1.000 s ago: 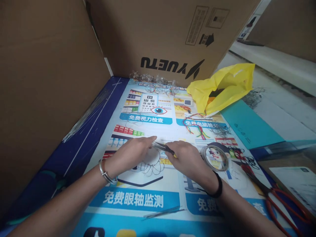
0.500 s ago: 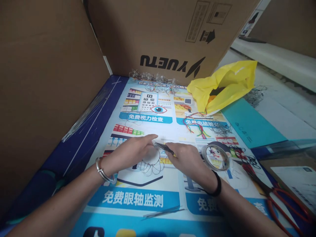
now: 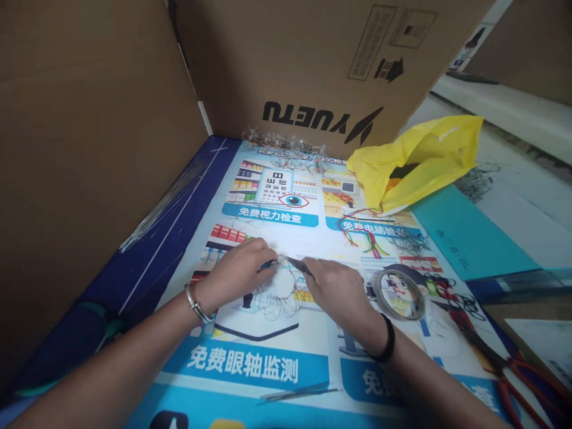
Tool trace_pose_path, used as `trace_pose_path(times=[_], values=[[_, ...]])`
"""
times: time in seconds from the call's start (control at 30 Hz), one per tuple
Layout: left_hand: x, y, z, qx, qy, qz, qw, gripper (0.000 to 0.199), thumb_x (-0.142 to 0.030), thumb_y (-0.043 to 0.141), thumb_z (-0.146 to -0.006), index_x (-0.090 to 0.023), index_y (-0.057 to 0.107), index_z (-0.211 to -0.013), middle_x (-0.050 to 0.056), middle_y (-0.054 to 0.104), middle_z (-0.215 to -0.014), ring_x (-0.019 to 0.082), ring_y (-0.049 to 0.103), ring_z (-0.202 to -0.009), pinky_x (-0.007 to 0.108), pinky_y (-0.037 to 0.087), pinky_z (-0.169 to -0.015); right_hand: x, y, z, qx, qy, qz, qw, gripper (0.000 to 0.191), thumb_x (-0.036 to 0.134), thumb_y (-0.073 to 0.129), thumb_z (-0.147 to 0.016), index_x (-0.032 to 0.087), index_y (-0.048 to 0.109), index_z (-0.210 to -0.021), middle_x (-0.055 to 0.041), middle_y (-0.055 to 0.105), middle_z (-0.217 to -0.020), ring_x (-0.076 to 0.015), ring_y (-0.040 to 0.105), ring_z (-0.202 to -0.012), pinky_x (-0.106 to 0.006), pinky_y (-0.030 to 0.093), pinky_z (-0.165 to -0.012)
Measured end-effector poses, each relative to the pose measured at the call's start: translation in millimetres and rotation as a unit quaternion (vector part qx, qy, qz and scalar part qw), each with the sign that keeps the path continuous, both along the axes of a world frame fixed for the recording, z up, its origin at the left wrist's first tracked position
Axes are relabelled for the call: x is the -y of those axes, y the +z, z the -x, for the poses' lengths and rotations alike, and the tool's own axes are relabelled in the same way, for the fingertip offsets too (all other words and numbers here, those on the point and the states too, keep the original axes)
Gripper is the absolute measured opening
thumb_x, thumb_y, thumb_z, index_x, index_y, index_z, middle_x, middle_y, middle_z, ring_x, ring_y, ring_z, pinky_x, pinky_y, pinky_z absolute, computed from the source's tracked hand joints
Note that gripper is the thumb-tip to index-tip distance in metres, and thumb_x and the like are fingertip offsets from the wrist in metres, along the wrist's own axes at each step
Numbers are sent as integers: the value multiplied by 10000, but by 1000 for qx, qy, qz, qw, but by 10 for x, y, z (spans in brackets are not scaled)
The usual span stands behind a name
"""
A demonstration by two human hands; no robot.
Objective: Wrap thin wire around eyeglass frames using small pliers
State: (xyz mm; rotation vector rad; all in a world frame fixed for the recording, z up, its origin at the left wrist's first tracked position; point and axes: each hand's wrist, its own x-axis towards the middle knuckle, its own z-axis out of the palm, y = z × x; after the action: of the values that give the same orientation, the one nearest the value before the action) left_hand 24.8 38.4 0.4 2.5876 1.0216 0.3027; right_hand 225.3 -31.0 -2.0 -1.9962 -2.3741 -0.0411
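Note:
My left hand, with a silver bangle at its wrist, is closed in a pinch at the upper left of a thin wire ring. Looped wire petals hang along the ring's lower side. In my right hand is a pair of pliers, its dark jaws pointing left to the top of the ring near my left fingertips. Whether the jaws grip the wire is too small to tell. A black band circles my right wrist. Below the hands lies a small bundle of straight wires.
A printed poster covers the table. Cardboard walls stand behind and left. To the right are a tape roll, red-handled scissors, a yellow bag and a teal sheet. Long wires lie left; wire pieces sit behind.
My left index finger, stretched out before, has curled into a pinch by the wire ring. The pliers stay in my right hand near the ring's top. The view has shifted slightly.

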Motion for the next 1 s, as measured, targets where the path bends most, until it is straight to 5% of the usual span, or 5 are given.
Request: trace_pose_path(times=[0.73, 1.0], values=[[-31, -20, 10, 63, 5, 64, 996, 127, -214, 544, -816, -185, 581, -934, 41, 552, -948, 196, 511, -943, 332, 424, -836, -119, -90, -23, 43, 23, -45, 998, 252, 170, 428, -842, 216, 600, -1020, -35, 649, -755, -160, 563, -681, -286, 254, -576], [-18, -16, 12, 52, 13, 38, 998, 10, -160, 531, -782, -165, 539, -784, 42, 535, -890, 184, 519, -867, 312, 437, -780, -113, -95, -32, 70, 48, -67, 994, 241, 153, 425, -847, 211, 599, -1004, -31, 624, -711, -167, 551, -665, -301, 233, -579]])
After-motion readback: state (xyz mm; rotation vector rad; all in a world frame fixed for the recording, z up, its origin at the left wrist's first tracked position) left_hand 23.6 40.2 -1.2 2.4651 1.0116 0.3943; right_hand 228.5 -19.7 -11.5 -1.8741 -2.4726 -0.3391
